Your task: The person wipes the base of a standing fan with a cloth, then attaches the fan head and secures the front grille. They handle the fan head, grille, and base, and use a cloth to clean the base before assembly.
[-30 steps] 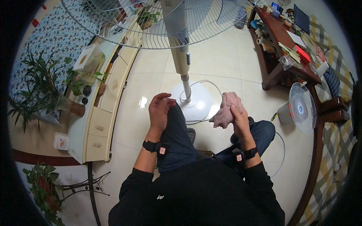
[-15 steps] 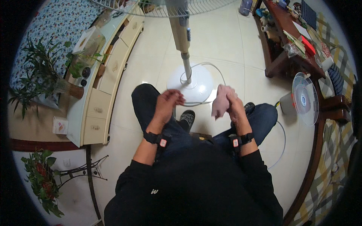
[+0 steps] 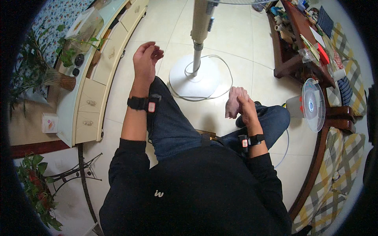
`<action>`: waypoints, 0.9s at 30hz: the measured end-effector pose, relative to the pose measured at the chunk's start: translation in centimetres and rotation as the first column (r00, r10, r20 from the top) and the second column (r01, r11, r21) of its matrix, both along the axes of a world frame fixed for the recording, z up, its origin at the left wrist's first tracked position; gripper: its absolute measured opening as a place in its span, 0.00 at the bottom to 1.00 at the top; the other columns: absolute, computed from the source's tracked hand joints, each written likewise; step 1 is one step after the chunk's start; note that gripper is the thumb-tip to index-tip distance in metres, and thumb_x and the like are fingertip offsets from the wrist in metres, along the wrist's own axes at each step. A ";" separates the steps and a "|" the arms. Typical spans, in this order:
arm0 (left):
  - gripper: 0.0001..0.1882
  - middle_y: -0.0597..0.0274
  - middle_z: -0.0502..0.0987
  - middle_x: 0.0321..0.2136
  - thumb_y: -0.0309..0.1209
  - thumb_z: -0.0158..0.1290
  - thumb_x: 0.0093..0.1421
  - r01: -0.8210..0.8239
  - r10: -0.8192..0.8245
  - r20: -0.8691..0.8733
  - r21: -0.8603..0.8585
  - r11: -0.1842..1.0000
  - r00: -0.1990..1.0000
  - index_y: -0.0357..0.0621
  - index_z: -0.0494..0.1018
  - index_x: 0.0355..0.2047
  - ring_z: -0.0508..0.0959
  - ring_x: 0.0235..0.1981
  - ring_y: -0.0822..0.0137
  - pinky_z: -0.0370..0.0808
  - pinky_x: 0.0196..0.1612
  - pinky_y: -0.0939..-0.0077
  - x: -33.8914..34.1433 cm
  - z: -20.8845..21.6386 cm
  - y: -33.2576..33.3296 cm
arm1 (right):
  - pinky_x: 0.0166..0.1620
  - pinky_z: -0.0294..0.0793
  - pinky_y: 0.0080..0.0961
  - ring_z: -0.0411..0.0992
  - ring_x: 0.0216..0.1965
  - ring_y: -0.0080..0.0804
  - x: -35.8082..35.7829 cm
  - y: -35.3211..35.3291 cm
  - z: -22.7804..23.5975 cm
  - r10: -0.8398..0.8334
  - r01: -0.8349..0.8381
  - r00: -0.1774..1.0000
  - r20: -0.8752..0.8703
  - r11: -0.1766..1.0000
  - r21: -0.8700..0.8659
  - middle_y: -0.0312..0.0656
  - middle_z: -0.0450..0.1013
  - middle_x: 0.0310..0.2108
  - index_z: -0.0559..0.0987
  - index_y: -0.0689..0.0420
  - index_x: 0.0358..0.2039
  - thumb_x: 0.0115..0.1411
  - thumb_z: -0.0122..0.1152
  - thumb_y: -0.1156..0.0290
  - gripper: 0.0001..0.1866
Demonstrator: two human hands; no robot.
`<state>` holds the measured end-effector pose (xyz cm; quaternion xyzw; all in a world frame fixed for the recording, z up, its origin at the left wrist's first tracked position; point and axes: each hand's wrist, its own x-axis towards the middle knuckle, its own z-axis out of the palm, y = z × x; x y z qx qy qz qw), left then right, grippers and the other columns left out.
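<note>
A pinkish-grey cloth [image 3: 232, 105] is bunched in my right hand [image 3: 248, 111], which is closed round it above my right knee. My left hand [image 3: 145, 63] is raised above my left knee, its fingers loosely bent and apart, with nothing visible in them. In front of me stands a pedestal fan with a beige pole [image 3: 200, 23] and a round white base [image 3: 179, 78]. Neither hand touches the fan. Its grey cord [image 3: 231, 76] loops round the base on the floor. Only the lower edge of the wire guard [image 3: 240, 2] shows at the top.
At left is a cream drawer cabinet [image 3: 103, 74] with a vase [image 3: 59, 78] of leafy stems. A dark wooden table [image 3: 301, 29] stands at the right, cluttered on top. Near it, a white round fan grille [image 3: 314, 105] leans by a grey bin [image 3: 294, 107]. A checked sofa [image 3: 334, 169] lies right.
My left hand has moved up and left, away from the fan base. My right hand still grips the cloth, slightly lower and further right. The view has shifted, showing less of the fan's wire guard.
</note>
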<state>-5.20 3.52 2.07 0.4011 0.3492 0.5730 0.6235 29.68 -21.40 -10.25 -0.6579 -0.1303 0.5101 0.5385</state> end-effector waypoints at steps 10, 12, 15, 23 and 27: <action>0.12 0.52 0.82 0.39 0.27 0.51 0.71 -0.106 0.106 -0.155 0.007 0.994 0.982 0.34 0.76 0.50 0.84 0.36 0.63 0.84 0.41 0.69 -0.9 -3.2 4.5 | 0.58 0.77 0.40 0.74 0.58 0.48 -2.8 5.3 -2.1 0.257 -0.247 0.966 0.001 0.931 -0.269 0.56 0.71 0.61 0.63 0.67 0.70 0.70 0.59 0.64 0.33; 0.13 0.55 0.81 0.38 0.31 0.51 0.72 -0.152 0.160 -0.235 0.055 0.987 0.959 0.35 0.76 0.50 0.83 0.37 0.63 0.80 0.42 0.67 -1.8 -4.1 4.7 | 0.56 0.78 0.42 0.75 0.57 0.47 -2.7 8.0 -4.3 0.266 -0.261 0.964 -0.024 0.920 -0.293 0.56 0.71 0.61 0.62 0.67 0.70 0.71 0.59 0.64 0.33; 0.08 0.58 0.84 0.35 0.27 0.53 0.68 -0.193 0.192 -0.156 0.008 0.981 0.969 0.42 0.78 0.45 0.81 0.30 0.63 0.81 0.36 0.71 -3.8 -4.4 5.7 | 0.53 0.80 0.43 0.76 0.55 0.46 -1.9 12.5 -8.7 0.346 -0.297 0.938 0.015 0.826 -0.479 0.54 0.72 0.60 0.62 0.65 0.70 0.71 0.58 0.64 0.32; 0.07 0.53 0.83 0.32 0.29 0.55 0.64 0.137 0.153 -0.851 0.253 0.958 0.502 0.40 0.80 0.40 0.85 0.32 0.58 0.80 0.34 0.63 -2.8 -4.7 2.2 | 0.52 0.78 0.44 0.74 0.54 0.49 1.9 23.2 -15.9 0.310 -0.303 0.950 -0.034 0.892 -0.336 0.48 0.70 0.61 0.64 0.54 0.70 0.72 0.56 0.59 0.29; 0.06 0.55 0.82 0.27 0.29 0.56 0.59 0.452 0.067 -0.922 0.250 0.856 0.382 0.41 0.80 0.33 0.84 0.30 0.57 0.78 0.32 0.60 -0.9 -4.7 -3.6 | 0.52 0.77 0.53 0.70 0.59 0.52 1.0 24.8 -19.2 0.403 -0.240 0.890 0.212 0.811 -0.533 0.51 0.67 0.63 0.55 0.54 0.74 0.64 0.67 0.54 0.45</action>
